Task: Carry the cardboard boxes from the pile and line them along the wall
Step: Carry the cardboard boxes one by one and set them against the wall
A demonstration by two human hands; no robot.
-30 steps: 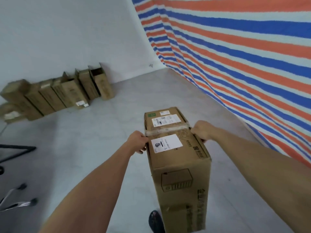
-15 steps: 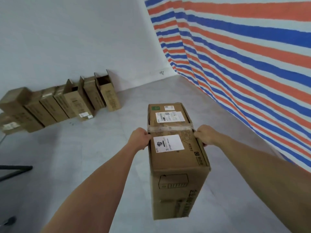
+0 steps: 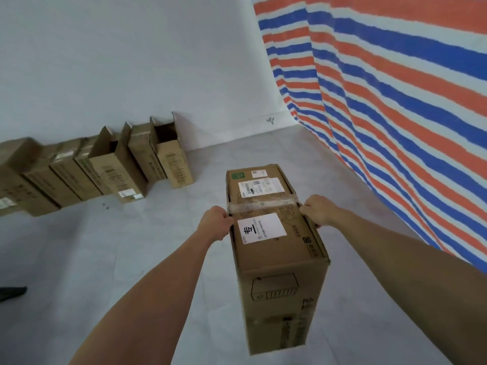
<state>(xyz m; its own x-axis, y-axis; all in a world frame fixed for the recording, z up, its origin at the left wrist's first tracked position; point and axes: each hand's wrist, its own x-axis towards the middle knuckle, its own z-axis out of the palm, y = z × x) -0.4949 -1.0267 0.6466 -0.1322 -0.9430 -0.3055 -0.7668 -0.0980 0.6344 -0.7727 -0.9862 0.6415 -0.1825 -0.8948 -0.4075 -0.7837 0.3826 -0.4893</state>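
I carry a tall brown cardboard box (image 3: pixel 279 272) with white labels and a clear tape band across its top, held off the grey floor in front of me. My left hand (image 3: pixel 214 222) grips its left top edge at the tape. My right hand (image 3: pixel 316 209) grips the right top edge, fingers curled over the side. A row of several similar cardboard boxes (image 3: pixel 105 167) stands along the white wall (image 3: pixel 131 61) at the left. The rightmost box of the row (image 3: pixel 172 154) has its top flaps open.
A red, blue and white striped tarp (image 3: pixel 395 101) hangs down the right side and meets the floor. Bare grey floor (image 3: pixel 237 146) lies between the row's right end and the tarp. A dark object (image 3: pixel 11 292) pokes in at the left edge.
The view has moved closer to the wall and the row of boxes, which now look larger. Both hands keep the same grip on the carried box. The dark stand legs at left have left the view.
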